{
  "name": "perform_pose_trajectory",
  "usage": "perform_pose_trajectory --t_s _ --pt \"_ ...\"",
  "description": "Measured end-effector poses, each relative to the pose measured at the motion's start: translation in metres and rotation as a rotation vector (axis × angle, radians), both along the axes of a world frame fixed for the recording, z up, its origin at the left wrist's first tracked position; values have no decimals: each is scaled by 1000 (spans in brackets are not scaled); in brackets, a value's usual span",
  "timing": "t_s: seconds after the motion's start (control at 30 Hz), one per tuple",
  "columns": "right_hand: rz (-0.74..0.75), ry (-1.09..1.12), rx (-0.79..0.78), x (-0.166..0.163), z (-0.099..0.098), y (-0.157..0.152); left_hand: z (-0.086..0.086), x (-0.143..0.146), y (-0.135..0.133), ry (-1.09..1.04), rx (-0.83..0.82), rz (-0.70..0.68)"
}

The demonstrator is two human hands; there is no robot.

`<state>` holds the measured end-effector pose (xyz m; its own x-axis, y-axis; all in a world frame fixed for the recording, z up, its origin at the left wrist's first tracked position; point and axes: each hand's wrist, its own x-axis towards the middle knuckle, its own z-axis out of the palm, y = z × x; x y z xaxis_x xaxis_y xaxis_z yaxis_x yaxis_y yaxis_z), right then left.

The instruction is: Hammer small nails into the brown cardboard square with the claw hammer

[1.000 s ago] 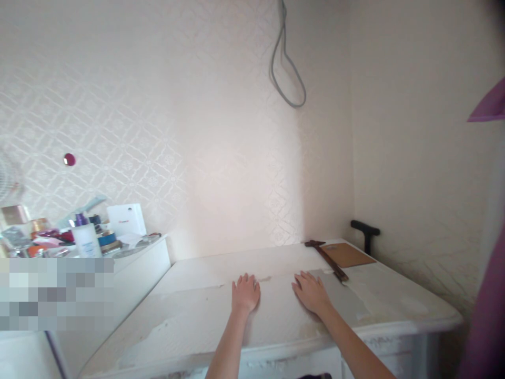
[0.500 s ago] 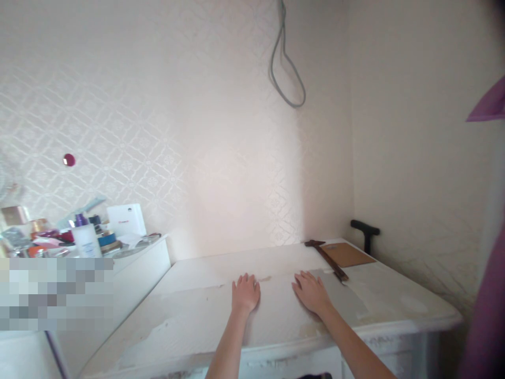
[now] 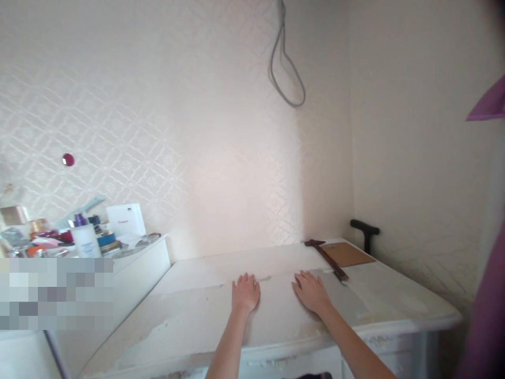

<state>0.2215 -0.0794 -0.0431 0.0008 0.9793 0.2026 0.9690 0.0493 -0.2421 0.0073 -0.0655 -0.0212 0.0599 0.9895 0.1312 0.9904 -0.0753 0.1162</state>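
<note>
My left hand (image 3: 246,292) rests palm down on the worn white tabletop (image 3: 193,316), its fingers stretched toward the wall. To its right, my right hand (image 3: 311,292) lies flat on the same surface with the fingers a little apart. Neither hand holds anything. Just beyond my right hand is a hammer (image 3: 331,261) with a dark head and a brown wooden handle, lying at a slant. Its head points toward the wall and its handle end is near my right fingers, not touching them. A brown clipboard-like board (image 3: 347,255) lies beside the hammer.
At the left, a higher white cabinet (image 3: 138,273) carries several bottles and jars, with a white box (image 3: 126,220) at the back. A black T-shaped handle (image 3: 365,229) rises behind the table's right edge. A grey cable loop (image 3: 303,95) hangs on the wall. Purple cloth (image 3: 489,295) hangs at right.
</note>
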Motion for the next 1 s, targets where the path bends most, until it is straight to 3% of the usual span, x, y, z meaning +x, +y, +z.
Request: perform_pose_trajectory --t_s 1.0 --pt "-1 9 1 0 1 -1 -1 0 1 -5 13 -2"
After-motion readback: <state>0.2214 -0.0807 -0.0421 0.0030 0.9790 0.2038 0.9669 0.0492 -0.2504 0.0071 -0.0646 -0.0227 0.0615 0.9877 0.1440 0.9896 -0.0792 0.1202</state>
